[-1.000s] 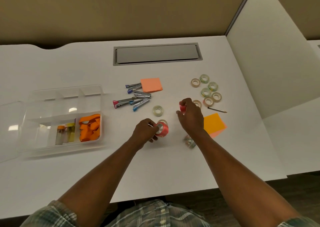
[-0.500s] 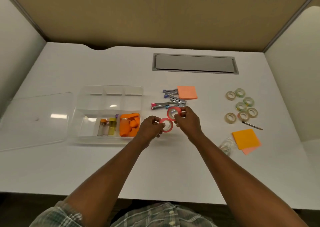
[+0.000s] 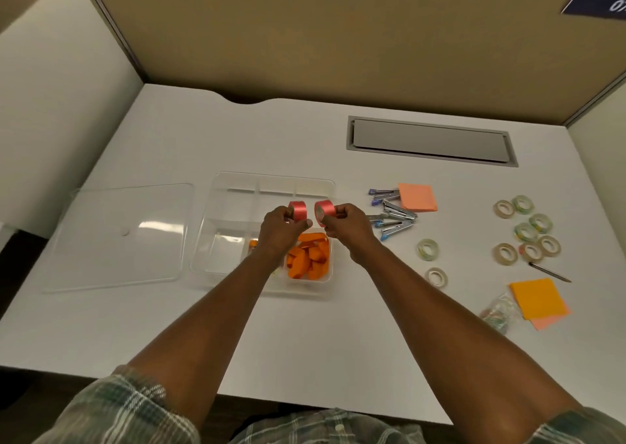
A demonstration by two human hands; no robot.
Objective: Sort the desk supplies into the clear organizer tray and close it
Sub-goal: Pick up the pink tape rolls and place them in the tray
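Bottles [image 3: 253,243] mostly behind left forearm

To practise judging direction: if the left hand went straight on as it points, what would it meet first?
Likely the tray, at its far wall: the left hand, holding a pink roll, points away over the far compartments. Height is unclear; it might pass above the rim.

Head-worn view — high, looking forward and down over the desk [image 3: 305,342].
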